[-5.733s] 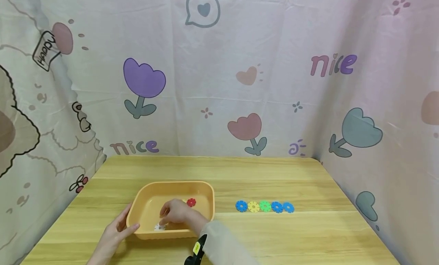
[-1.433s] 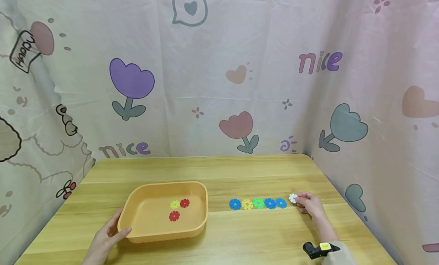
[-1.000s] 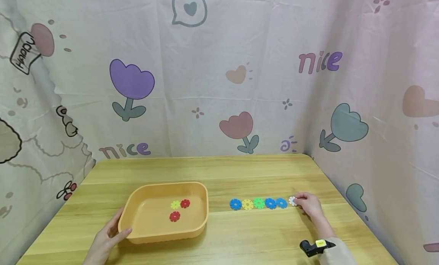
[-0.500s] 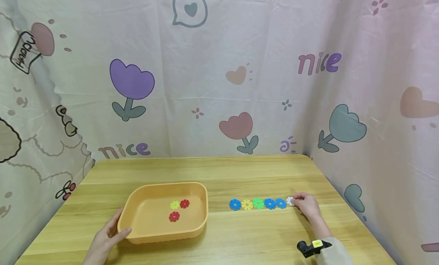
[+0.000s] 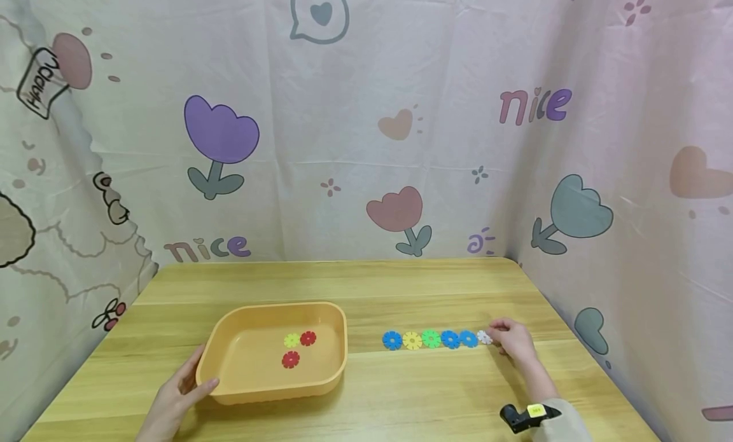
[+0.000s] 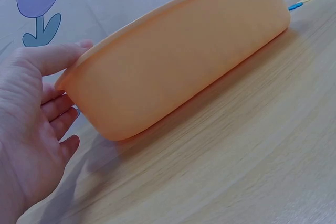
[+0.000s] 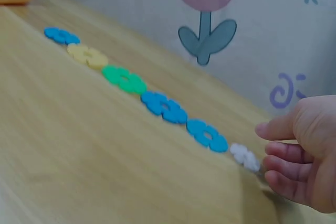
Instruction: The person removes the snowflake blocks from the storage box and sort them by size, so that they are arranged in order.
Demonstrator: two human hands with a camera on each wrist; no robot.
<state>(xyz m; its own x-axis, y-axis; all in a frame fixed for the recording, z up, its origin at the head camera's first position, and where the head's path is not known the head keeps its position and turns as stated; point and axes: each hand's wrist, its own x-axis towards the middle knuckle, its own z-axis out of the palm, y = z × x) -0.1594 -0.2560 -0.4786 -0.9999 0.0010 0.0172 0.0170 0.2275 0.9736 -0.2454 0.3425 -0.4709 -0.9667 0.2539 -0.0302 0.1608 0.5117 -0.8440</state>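
Note:
My left hand [image 5: 172,394] holds the left corner of a yellow-orange plastic tray [image 5: 269,394], the thumb on its rim; the left wrist view shows the other fingers [image 6: 62,116] beneath the rim. Inside the tray lie a yellow snowflake disc [image 5: 292,340] and two red ones, the nearer red disc [image 5: 290,360] apart from the pair. At the right end of a row of discs, a white snowflake disc [image 7: 244,157] lies flat on the table. Just right of it is my right hand [image 7: 310,156], thumb and fingers apart with nothing between them.
Leftward from the white disc, the row runs blue [image 5: 467,338], blue [image 5: 450,339], green [image 5: 431,338], yellow [image 5: 412,340] and blue [image 5: 392,339]. They lie on a wooden table [image 5: 401,397]. A printed curtain [image 5: 343,143] hangs behind and at both sides.
My right hand took the white disc from the tray to the row's right end, slid it left against the last blue disc, and let go. My left hand stays at the tray.

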